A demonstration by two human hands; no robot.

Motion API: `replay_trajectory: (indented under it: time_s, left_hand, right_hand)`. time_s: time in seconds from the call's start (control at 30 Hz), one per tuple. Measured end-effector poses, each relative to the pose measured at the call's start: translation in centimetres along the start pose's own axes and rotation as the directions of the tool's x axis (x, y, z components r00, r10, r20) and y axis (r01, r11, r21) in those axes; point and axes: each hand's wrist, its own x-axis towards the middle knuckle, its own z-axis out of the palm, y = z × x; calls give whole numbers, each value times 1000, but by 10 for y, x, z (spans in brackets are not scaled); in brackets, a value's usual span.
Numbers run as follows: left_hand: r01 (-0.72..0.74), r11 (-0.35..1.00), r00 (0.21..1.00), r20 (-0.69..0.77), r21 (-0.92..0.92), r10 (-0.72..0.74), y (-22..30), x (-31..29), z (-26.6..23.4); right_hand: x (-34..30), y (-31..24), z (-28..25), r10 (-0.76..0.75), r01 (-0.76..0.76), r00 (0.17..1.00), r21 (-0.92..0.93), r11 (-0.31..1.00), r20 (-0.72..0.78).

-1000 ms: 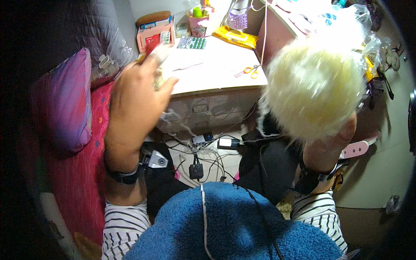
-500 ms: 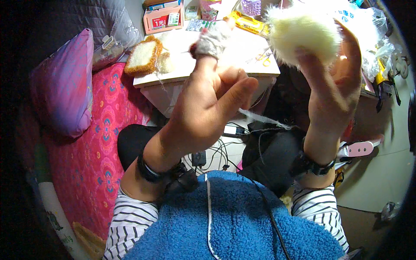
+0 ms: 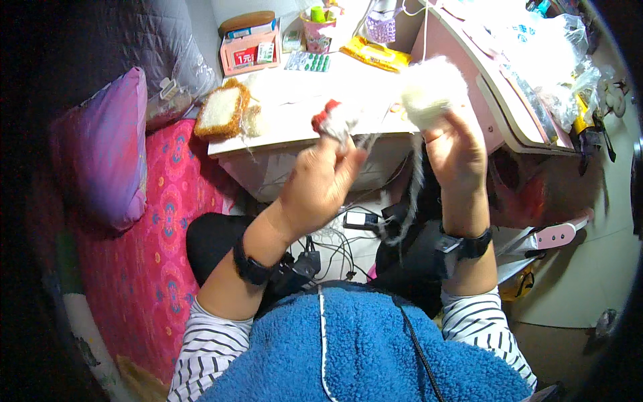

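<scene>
My left hand (image 3: 318, 179) is raised before the white table, fingers closed. Around or at its index finger sits a small fuzzy grey-white and red piece (image 3: 335, 122); motion smears its shape. My right hand (image 3: 461, 151) is higher and to the right. Its fingers and thumb grip a fluffy cream ball (image 3: 432, 94), which looks like plush yarn and is partly washed out by the lamp light. A fuzzy pale strand (image 3: 416, 177) hangs beside my right hand and loops down over my lap. Where its ends attach cannot be told.
On the table (image 3: 295, 124) lie a bread-slice-shaped plush (image 3: 221, 110), a blister pack (image 3: 308, 62), a yellow packet (image 3: 376, 53) and a pink box (image 3: 249, 52). Plastic bags (image 3: 559, 53) crowd the right side. Cables (image 3: 338, 249) tangle between my knees. A red patterned cover (image 3: 171, 221) lies left.
The cream ball and my right hand have moved left and farther from me. My left hand has turned, its index finger now lower, and the red part shows more. The strand hangs more steeply.
</scene>
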Motion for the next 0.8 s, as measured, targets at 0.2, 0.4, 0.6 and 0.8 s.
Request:
replay_trajectory:
  time_s: [0.2, 0.4, 0.6, 0.8]
  left_hand:
    - [77, 849, 989, -65, -523, -130, -12, 11, -37]
    - [341, 817, 940, 143, -465, -311, -35, -3, -89]
    - [81, 916, 830, 482, 394, -281, -66, -31, -46]
    - [270, 854, 911, -405, 445, -77, -108, 32, -115]
  right_hand:
    - [-5, 13, -14, -233, 210, 972, -596, 775, 39]
    - [2, -13, -47, -8, -36, 996, 487, 872, 88]
    - [32, 16, -51, -90, 58, 979, -171, 983, -184]
    - [85, 83, -54, -70, -7, 994, -701, 713, -80]
